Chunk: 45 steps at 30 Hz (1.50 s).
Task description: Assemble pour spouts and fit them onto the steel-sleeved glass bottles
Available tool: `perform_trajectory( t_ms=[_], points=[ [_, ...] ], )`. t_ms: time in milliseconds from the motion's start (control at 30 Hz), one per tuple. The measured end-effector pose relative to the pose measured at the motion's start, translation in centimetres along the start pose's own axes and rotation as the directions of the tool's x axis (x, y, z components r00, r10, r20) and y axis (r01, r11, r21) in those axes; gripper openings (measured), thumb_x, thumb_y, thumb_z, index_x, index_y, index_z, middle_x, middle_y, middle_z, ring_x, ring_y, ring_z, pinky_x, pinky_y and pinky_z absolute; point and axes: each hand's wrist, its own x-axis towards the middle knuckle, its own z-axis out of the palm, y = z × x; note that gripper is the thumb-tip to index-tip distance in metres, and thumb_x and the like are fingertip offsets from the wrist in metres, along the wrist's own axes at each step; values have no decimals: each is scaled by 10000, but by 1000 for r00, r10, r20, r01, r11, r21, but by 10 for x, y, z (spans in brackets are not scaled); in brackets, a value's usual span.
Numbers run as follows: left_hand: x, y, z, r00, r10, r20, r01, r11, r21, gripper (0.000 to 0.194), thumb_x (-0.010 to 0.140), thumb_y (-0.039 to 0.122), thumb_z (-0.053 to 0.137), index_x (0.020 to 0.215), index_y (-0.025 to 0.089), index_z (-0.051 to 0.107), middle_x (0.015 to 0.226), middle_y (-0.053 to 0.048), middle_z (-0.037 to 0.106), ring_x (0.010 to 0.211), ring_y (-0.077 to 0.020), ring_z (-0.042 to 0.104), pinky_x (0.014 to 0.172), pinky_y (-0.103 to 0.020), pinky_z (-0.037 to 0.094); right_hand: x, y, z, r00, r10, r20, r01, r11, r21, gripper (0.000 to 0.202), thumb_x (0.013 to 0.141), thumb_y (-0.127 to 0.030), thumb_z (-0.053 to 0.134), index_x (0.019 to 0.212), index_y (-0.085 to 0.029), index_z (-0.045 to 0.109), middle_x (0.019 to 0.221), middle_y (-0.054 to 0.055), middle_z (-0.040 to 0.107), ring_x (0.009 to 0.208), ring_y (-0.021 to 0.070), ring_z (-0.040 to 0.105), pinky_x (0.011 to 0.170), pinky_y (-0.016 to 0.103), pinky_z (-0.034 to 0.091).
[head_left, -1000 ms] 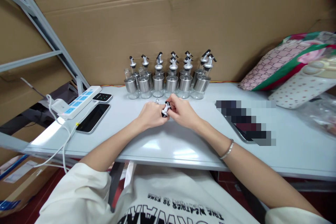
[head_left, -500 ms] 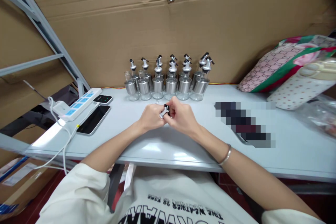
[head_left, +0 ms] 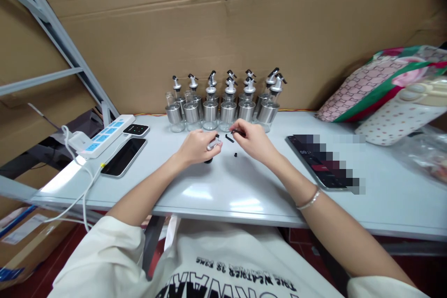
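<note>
My left hand (head_left: 198,147) is closed on a silver bottle pourer (head_left: 213,143), with black parts showing at its top and below the fingers. My right hand (head_left: 256,140) pinches a thin black piece (head_left: 239,132) just above the table. Between the hands lie a slim black lever (head_left: 229,138) and a tiny black cap (head_left: 235,154). Behind them stand several glass bottles (head_left: 210,114) with steel bands. Most carry silver pourers with black levers, while the two front bottles at the left (head_left: 191,112) have bare necks.
At the left lie a phone (head_left: 125,157), a small black device (head_left: 136,130) and a white power strip (head_left: 110,136) with cables. Another phone (head_left: 316,163), partly blurred out, lies at the right. Beyond it are a spotted tumbler (head_left: 394,118) and a patterned bag (head_left: 363,86).
My hands have come apart, the right one moving to the right. It now pinches a black piece away from the pourer. The lever and cap on the table have come into view.
</note>
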Motion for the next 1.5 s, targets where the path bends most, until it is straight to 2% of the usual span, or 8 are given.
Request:
perform_trajectory(
  t_ms=[100,200,600,733,833,1033,1267,1500],
  points=[
    [0,-10,0,992,89,-93,-87,996,29,219,822,295,458,628,194,459,493,24,487,466,-123,418,555,-253,346,3,17,1,990,113,86,-85,957,-278,148,759,-136,504,820,-176,632,663,31,640,634,174,564,586,251,327],
    [-1,-18,-1,979,126,-159,-119,992,52,217,824,274,450,621,198,429,483,32,462,453,-118,377,539,-250,334,5,30,2,964,174,201,-80,911,-404,180,796,-139,505,843,-161,677,819,78,711,762,204,624,636,254,355],
    [-3,-42,8,993,-49,-110,58,996,75,269,798,291,459,582,206,324,478,34,364,477,-127,383,517,-251,264,9,48,9,930,241,278,-85,876,-474,244,848,-132,511,963,-136,726,986,115,687,933,209,629,807,245,417],
    [-3,-41,7,994,-47,-94,54,996,73,269,794,287,454,582,206,309,480,34,353,483,-129,376,523,-253,264,8,52,5,919,316,236,-158,843,-515,288,822,-117,513,1051,-131,686,1041,148,682,963,257,625,774,294,429],
    [-3,-42,7,994,-47,-98,55,996,77,275,799,295,456,583,206,310,481,32,356,482,-130,372,521,-254,258,9,52,-4,901,373,219,-208,818,-536,294,793,-71,486,971,-148,707,1020,143,696,935,258,635,728,295,431],
    [-3,-43,7,995,-57,-81,64,995,83,268,801,294,456,583,205,330,485,30,372,487,-131,392,525,-254,268,11,49,-11,856,390,340,-184,843,-505,158,731,-131,605,794,-189,739,815,52,732,795,186,649,659,230,422],
    [-3,-41,7,997,-28,-68,35,994,99,263,798,286,457,582,207,331,483,29,376,487,-134,386,521,-256,262,9,51,-2,854,410,320,-193,821,-537,194,756,-161,590,893,-173,728,906,106,721,826,221,647,655,260,417],
    [-3,-39,7,998,-8,-58,13,996,89,248,798,273,455,590,206,339,489,29,399,484,-130,383,532,-254,281,8,46,-2,856,357,375,-139,856,-499,248,765,-152,557,931,-208,732,894,56,727,869,204,643,714,236,420]
  ],
)
